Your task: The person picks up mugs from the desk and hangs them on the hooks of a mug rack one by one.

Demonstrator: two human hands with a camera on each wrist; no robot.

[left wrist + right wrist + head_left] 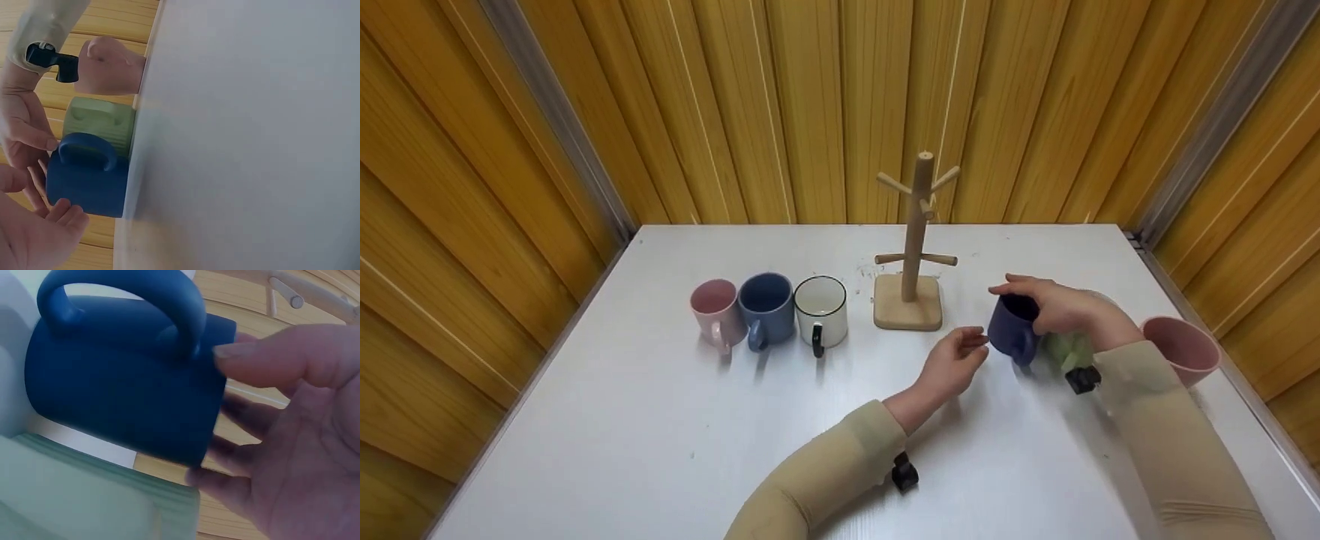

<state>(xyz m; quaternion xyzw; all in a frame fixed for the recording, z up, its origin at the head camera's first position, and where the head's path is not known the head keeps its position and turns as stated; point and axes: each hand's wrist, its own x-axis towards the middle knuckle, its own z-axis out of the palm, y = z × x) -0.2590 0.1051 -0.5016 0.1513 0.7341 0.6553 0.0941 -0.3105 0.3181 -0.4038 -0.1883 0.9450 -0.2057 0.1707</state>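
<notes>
A dark blue mug (1009,330) stands upright at the right of the table, its handle turned toward the near side. My right hand (1069,309) grips it from above at the rim, thumb on the near side and fingers reaching across the mouth. My left hand (949,366) is just left of this mug, fingers loosely bent and holding nothing; its fingertips overlap the mug's side in the left wrist view. Close beside the dark blue mug is a ribbed green mug (104,125), mostly hidden behind my right hand in the head view.
A wooden mug tree (913,247) with bare pegs stands back of centre. Left of it, a pink mug (712,321), a blue mug (774,324) and a white mug with black handle (832,322) form a row. Another pink mug (1189,356) is by the right edge.
</notes>
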